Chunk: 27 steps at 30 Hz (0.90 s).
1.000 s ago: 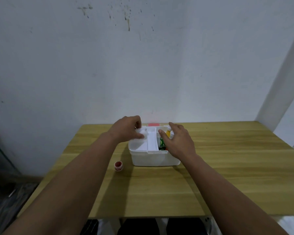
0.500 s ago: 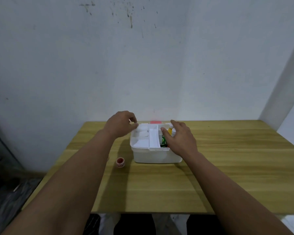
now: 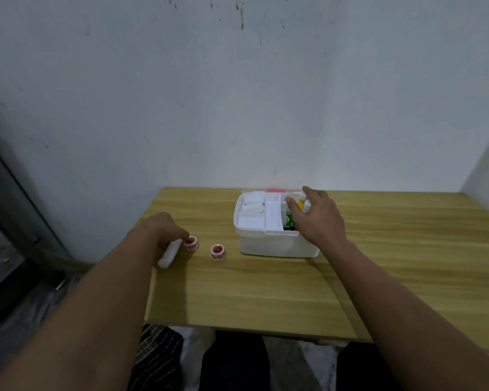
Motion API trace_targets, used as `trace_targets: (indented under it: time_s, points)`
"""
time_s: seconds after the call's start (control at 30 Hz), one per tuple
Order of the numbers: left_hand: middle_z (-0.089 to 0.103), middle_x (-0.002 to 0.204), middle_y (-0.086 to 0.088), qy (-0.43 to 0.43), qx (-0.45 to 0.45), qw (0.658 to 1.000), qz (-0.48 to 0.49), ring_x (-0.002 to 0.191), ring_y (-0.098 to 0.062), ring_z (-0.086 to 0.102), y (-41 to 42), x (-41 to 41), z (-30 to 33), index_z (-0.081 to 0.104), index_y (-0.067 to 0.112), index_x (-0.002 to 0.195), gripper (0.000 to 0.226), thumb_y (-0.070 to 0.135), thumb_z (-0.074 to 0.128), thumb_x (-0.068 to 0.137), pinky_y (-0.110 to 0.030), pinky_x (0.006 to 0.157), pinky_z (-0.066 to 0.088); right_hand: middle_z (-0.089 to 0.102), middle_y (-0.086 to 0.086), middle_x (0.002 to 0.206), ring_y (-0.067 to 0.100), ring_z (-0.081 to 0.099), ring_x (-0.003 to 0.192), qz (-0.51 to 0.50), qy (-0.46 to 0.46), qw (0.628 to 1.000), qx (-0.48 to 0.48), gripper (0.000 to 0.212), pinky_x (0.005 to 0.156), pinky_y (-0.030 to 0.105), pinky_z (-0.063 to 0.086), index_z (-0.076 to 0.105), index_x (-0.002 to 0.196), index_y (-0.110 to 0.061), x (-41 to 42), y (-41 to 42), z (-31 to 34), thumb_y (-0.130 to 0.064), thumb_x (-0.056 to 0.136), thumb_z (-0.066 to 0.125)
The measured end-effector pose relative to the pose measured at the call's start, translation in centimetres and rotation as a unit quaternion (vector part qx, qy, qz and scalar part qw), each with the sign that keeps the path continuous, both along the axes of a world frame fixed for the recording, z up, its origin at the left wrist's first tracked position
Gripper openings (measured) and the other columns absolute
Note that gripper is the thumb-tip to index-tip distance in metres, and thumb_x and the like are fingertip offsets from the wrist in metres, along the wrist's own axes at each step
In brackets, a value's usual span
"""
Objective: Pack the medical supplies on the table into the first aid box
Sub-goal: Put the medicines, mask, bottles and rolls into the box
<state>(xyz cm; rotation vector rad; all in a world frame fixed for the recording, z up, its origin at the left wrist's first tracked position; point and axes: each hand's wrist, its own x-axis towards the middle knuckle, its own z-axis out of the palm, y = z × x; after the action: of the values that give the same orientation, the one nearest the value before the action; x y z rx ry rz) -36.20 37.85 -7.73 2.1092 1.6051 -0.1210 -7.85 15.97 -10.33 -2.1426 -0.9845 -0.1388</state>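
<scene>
Head view: left hand [image 3: 160, 230] reaches out low over the table [image 3: 266, 292], fingers curled down, tips touching a red-and-white tape roll [image 3: 191, 243]; a white bandage roll [image 3: 169, 253] lies under the palm, grip on it unclear. Second tape roll [image 3: 217, 252] sits just right, apart. Right hand [image 3: 318, 218] rests loosely spread over the right compartment of the open white first aid box [image 3: 277, 245], above a green packet [image 3: 289, 220] and small bottles [image 3: 304, 201]. Left compartment holds white gauze rolls [image 3: 251, 207].

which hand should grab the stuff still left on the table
Probably the left. The left hand is already at the white roll and one red-capped tape roll, with the other beside it. The right hand rests over the box.
</scene>
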Motion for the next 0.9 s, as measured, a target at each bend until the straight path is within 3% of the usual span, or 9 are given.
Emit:
trace_targets:
  time_s: [0.33,0.43,0.73,0.9]
  points:
    - [0.072,0.100,-0.020,-0.046,-0.015,0.999,0.003,0.091,-0.033,0.071,-0.6,0.4,-0.3,0.073,-0.004,0.101,0.026,0.018,0.070,0.088,-0.039,0.076,0.059,0.050,0.000,0.150,0.023,0.045,0.137,0.010,0.031,0.999,0.017,0.073,0.100,0.043,0.045,0.050,0.149,-0.024,-0.1,-0.2,0.2,-0.071,0.093,0.044]
    - [0.071,0.099,-0.022,-0.052,-0.018,0.998,0.001,0.092,-0.036,0.071,-0.4,0.0,-0.2,0.072,-0.005,0.102,0.024,0.014,0.071,0.088,-0.046,0.084,0.061,0.048,0.002,0.153,0.023,0.044,0.140,0.025,0.079,0.996,0.038,0.076,0.106,0.041,0.040,0.050,0.149,-0.022,0.2,-0.2,0.5,-0.073,0.092,0.047]
    - [0.071,0.099,-0.022,-0.048,-0.020,0.999,0.004,0.091,-0.037,0.070,0.3,-0.6,-0.4,0.072,-0.004,0.108,0.027,0.010,0.078,0.086,-0.049,0.081,0.063,0.052,-0.001,0.152,0.019,0.047,0.139,0.053,0.194,0.972,0.120,0.080,0.107,0.034,0.037,0.055,0.146,-0.021,0.6,-1.0,0.6,-0.076,0.088,0.054]
    - [0.070,0.103,-0.021,-0.168,0.034,0.985,0.007,0.088,-0.034,0.069,0.0,1.2,1.4,0.070,-0.001,0.100,0.016,0.009,0.074,0.088,-0.048,0.076,0.064,0.055,-0.004,0.149,0.015,0.049,0.136,0.058,0.187,0.972,0.132,0.077,0.102,0.027,0.036,0.058,0.144,-0.022,0.6,-1.3,0.0,-0.075,0.087,0.056]
